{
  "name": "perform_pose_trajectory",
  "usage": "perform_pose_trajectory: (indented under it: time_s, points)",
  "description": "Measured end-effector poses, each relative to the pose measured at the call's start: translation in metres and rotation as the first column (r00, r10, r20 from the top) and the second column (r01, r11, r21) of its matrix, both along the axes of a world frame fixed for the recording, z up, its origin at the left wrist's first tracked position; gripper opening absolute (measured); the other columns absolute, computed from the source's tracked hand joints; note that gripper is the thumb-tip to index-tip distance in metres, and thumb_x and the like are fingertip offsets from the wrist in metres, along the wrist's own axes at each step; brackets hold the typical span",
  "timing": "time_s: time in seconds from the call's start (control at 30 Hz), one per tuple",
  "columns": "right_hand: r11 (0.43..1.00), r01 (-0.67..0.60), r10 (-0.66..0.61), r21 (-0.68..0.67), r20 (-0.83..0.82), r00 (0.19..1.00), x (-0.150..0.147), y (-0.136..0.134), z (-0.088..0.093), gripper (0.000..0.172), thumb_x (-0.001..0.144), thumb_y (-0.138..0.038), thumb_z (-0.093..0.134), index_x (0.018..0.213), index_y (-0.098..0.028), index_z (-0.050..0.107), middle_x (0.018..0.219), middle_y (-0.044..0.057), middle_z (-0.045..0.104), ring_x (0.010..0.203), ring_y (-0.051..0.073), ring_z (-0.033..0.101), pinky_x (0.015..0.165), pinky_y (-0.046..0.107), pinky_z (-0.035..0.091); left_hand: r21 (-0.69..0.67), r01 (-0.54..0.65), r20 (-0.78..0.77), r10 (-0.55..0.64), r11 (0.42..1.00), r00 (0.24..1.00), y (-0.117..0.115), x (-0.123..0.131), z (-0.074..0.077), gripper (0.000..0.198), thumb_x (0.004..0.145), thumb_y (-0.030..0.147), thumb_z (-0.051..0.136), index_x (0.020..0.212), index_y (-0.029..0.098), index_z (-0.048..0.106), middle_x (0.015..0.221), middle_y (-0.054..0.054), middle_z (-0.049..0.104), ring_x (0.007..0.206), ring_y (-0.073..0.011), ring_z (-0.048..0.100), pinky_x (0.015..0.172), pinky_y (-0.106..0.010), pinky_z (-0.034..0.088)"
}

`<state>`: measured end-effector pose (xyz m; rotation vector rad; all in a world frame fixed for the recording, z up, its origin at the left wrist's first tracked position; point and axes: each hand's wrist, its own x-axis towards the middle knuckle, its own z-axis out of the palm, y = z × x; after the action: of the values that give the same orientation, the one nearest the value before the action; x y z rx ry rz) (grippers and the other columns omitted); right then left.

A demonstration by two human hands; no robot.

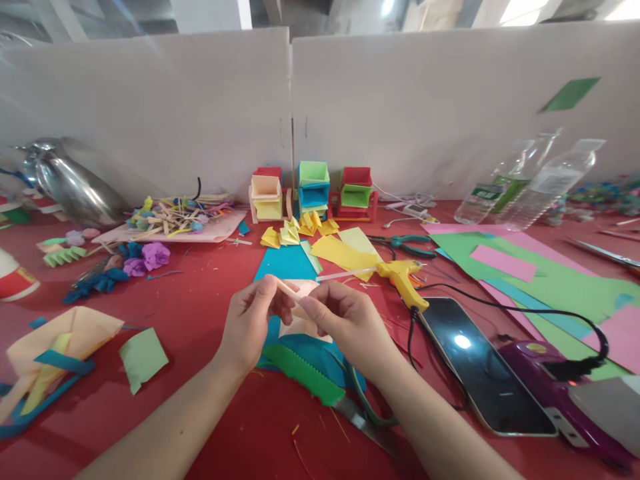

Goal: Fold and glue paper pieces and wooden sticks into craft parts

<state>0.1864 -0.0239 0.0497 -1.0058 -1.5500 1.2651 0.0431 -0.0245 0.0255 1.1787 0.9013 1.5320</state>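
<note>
Both hands are nearly closed: the left hand (246, 325) and the right hand (353, 321) pinch a narrow peach strip (287, 291) between thumbs and fingers, one at each end. It is held above a peach paper piece (303, 327) lying on blue paper (280, 265). Nearer the body, between the forearms, lies a cutter with a toothed green handle (303, 373), its blade pointing right and partly behind the right forearm. Beyond the hands are yellow paper (340, 255) and a yellow glue gun (409, 281), with blue-handled pliers (411, 245) behind it. Right of the right hand rests a dark phone (485, 363), beside a purple power strip (537, 373). Three stacks of coloured paper boxes (314, 195) stand at the red bench's (210, 433) far edge, against a pale partition (190, 113). A metal jug (75, 183) stands far left; clear bottles (555, 180) lean right.
</note>
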Motion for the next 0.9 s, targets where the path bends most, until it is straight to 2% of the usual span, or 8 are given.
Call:
perform_pose_trajectory:
  time_s: [0.13, 0.23, 0.37, 0.53, 0.6, 0.7, 0.8, 0.9]
  points:
    - [0.999, 0.018, -0.020, 0.032, 0.049, 0.999, -0.001, -0.001, 0.000, 0.023, 0.078, -0.035, 0.056, 0.065, -0.018, 0.050, 0.057, -0.005, 0.046, 0.050, 0.007, 0.042, 0.046, 0.021, 0.032, -0.055, 0.014, 0.038, -0.011, 0.998, 0.999, 0.000, 0.000, -0.001, 0.036, 0.086, 0.042, 0.047, 0.074, 0.014, 0.067, 0.059, -0.001, 0.058, 0.050, -0.0087, 0.052, 0.048, -0.021, 0.040]
    - [0.998, 0.035, -0.038, 0.055, 0.057, 0.998, -0.001, -0.001, -0.001, 0.022, 0.078, -0.035, 0.056, 0.066, -0.018, 0.050, 0.058, -0.005, 0.047, 0.050, 0.007, 0.041, 0.045, 0.021, 0.032, -0.031, 0.025, 0.034, -0.024, 0.999, 0.999, 0.001, 0.000, -0.002, 0.041, 0.086, 0.046, 0.044, 0.076, 0.014, 0.067, 0.062, -0.002, 0.059, 0.053, -0.0091, 0.053, 0.050, -0.021, 0.041]
    - [0.994, 0.083, -0.087, 0.075, 0.054, 0.995, -0.001, 0.001, -0.005, 0.020, 0.079, -0.036, 0.056, 0.069, -0.019, 0.050, 0.059, -0.005, 0.046, 0.051, 0.008, 0.042, 0.046, 0.021, 0.032, 0.014, 0.098, 0.059, -0.098, 0.995, 0.993, 0.001, 0.000, -0.002, 0.046, 0.083, 0.055, 0.043, 0.091, 0.016, 0.065, 0.073, -0.003, 0.060, 0.057, -0.0089, 0.053, 0.054, -0.022, 0.042]
    - [0.982, 0.132, -0.147, 0.133, 0.106, 0.983, 0.000, 0.005, -0.012, 0.017, 0.077, -0.036, 0.059, 0.076, -0.019, 0.054, 0.063, -0.004, 0.049, 0.054, 0.009, 0.042, 0.047, 0.021, 0.032, -0.083, 0.167, 0.179, -0.150, 0.982, 0.972, 0.004, -0.002, 0.001, 0.049, 0.079, 0.058, 0.046, 0.095, 0.015, 0.064, 0.071, -0.001, 0.056, 0.055, -0.0081, 0.050, 0.053, -0.021, 0.041]
    - [0.980, 0.135, -0.155, 0.145, 0.143, 0.977, 0.001, 0.006, -0.013, 0.019, 0.076, -0.037, 0.061, 0.079, -0.019, 0.055, 0.063, -0.004, 0.049, 0.054, 0.009, 0.040, 0.047, 0.021, 0.031, -0.121, 0.157, 0.192, -0.132, 0.980, 0.972, 0.005, -0.004, 0.002, 0.047, 0.080, 0.057, 0.047, 0.093, 0.014, 0.064, 0.069, -0.001, 0.056, 0.055, -0.0087, 0.050, 0.053, -0.021, 0.041]
    - [0.982, 0.124, -0.148, 0.139, 0.176, 0.973, 0.002, 0.008, -0.012, 0.021, 0.074, -0.038, 0.063, 0.077, -0.019, 0.055, 0.063, -0.004, 0.048, 0.052, 0.008, 0.039, 0.045, 0.020, 0.030, -0.162, 0.107, 0.126, -0.087, 0.981, 0.988, 0.008, -0.007, 0.003, 0.035, 0.078, 0.046, 0.055, 0.087, 0.014, 0.064, 0.064, 0.001, 0.055, 0.053, -0.0087, 0.050, 0.052, -0.021, 0.041]
    - [0.994, 0.069, -0.082, 0.080, 0.166, 0.983, 0.003, 0.008, -0.010, 0.024, 0.073, -0.041, 0.062, 0.079, -0.018, 0.057, 0.064, -0.003, 0.050, 0.052, 0.008, 0.040, 0.045, 0.020, 0.032, -0.210, 0.055, 0.057, -0.044, 0.976, 0.997, 0.010, -0.008, 0.004, 0.024, 0.075, 0.037, 0.059, 0.078, 0.013, 0.065, 0.058, 0.002, 0.055, 0.052, -0.0084, 0.050, 0.052, -0.021, 0.040]
    - [0.999, 0.009, -0.017, 0.047, 0.165, 0.986, 0.004, 0.010, -0.011, 0.027, 0.081, -0.043, 0.052, 0.082, -0.017, 0.058, 0.064, -0.002, 0.051, 0.053, 0.009, 0.044, 0.048, 0.021, 0.035, -0.232, -0.001, -0.001, 0.001, 0.973, 1.000, 0.013, -0.014, 0.007, 0.021, 0.073, 0.033, 0.059, 0.076, 0.014, 0.065, 0.058, 0.001, 0.056, 0.053, -0.0089, 0.051, 0.053, -0.021, 0.042]
